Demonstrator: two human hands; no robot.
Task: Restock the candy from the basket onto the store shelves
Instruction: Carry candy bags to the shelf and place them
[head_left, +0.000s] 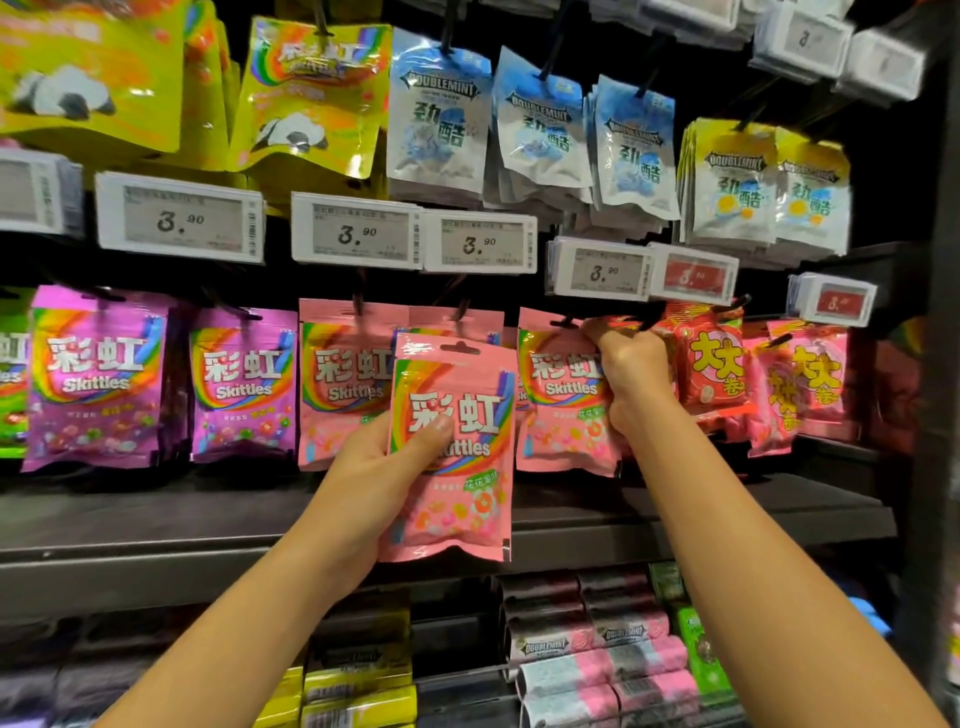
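We see a pink Skittles pouch, upright and facing us, held off its peg at centre. More pink Skittles pouches hang at its two o'clock, just beside it.

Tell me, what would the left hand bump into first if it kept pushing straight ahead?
Probably the hanging pink Skittles bags. The left hand holds a pink Skittles bag right in front of them, so that bag would likely touch first, though depth is hard to judge.
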